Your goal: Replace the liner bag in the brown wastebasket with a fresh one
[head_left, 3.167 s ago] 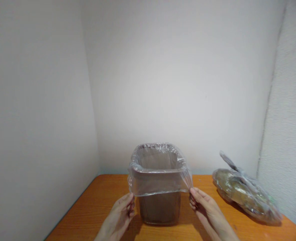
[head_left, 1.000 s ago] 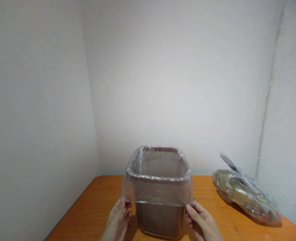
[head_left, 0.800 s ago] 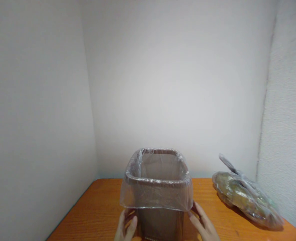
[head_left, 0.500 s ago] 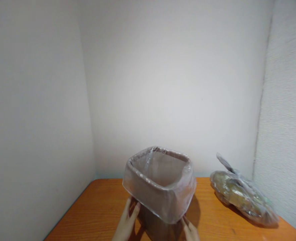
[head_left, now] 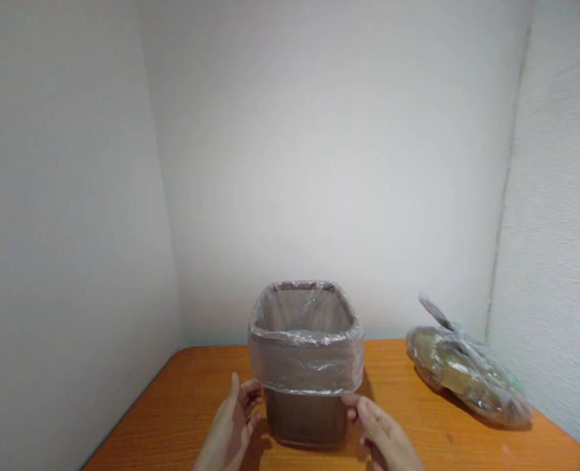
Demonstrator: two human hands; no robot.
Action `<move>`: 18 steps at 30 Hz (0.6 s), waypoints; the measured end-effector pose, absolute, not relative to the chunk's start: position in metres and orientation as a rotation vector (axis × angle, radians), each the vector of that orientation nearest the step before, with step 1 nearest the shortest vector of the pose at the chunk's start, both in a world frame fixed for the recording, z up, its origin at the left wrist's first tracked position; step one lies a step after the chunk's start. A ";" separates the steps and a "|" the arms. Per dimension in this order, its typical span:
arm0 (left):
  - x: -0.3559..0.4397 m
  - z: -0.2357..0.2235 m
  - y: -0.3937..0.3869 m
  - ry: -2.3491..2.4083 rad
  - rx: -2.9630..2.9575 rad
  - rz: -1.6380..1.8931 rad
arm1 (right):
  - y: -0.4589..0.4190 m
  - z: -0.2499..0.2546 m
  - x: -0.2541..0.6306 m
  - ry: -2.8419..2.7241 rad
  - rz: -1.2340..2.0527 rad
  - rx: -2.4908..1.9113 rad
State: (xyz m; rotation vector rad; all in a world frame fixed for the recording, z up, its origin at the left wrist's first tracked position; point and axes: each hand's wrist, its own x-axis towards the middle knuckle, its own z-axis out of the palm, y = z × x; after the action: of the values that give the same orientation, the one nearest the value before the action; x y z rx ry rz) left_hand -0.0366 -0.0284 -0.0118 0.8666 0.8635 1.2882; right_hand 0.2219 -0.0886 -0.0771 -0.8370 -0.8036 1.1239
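A small brown plastic bin [head_left: 304,415] stands upright on the orange wooden table [head_left: 182,412], lined with a clear plastic bag [head_left: 306,363] folded down over its rim. My left hand [head_left: 234,428] rests against the bin's left side just under the bag's hem, fingers curled toward it. On the right side, my right hand [head_left: 381,435] touches the bin near the bag's lower edge. Whether the fingers pinch the plastic cannot be told.
A tied clear bag [head_left: 464,369] full of brownish waste lies on the table at the right, close to the rough white wall [head_left: 555,261]. White walls close in at the back and left.
The bin was tilted and turned half a second ago; now it stands upright and square to me. My hands shifted from under the bin to its sides.
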 end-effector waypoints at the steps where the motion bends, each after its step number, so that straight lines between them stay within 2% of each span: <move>1: -0.034 -0.005 -0.032 0.816 0.816 1.270 | -0.086 -0.072 0.220 -0.746 1.160 -0.791; 8: -0.025 0.011 -0.050 0.748 0.668 1.258 | -0.077 -0.056 0.218 -0.651 1.298 -0.488; 14: -0.031 -0.005 -0.040 0.828 0.600 1.328 | -0.074 -0.061 0.222 -0.667 1.290 -0.542; 18: -0.033 -0.016 -0.034 0.905 0.655 1.362 | -0.061 -0.081 0.228 -0.659 1.173 -0.648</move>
State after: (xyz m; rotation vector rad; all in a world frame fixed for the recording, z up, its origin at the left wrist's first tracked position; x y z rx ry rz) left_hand -0.0331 -0.0343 -0.0158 0.6552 0.9046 1.3624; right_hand 0.2283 -0.0609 -0.0805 -0.6481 -0.6592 1.1733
